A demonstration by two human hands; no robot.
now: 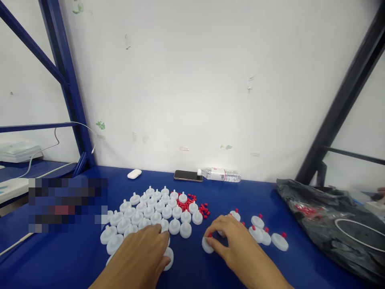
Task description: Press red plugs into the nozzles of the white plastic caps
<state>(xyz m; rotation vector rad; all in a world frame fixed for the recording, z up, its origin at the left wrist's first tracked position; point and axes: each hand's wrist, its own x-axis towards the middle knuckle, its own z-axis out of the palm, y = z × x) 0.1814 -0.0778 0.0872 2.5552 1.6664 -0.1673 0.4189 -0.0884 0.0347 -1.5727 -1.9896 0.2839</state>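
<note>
My right hand (230, 241) pinches the small red tip on a white spout cap (207, 245) between thumb and forefinger, the cap's wide base down near the blue table. My left hand (147, 251) is curled, thumb and fingers around another white spout cap (169, 259), partly hidden by the hand. In front of and around the left hand stand many white spout caps (155, 218) with bare spouts. Small red tips (185, 204) lie in a loose pile behind them. Right of my right hand are several white caps with red tips (279, 241), some partly covered by the hand.
Along the wall lie a white oval case (134, 174), a phone (188, 176) and a clear water bottle (221, 174). A black plastic bag (339, 228) with red pieces visible occupies the right side. Blue metal uprights (69, 96) rise at left; a blurred patch covers the left table.
</note>
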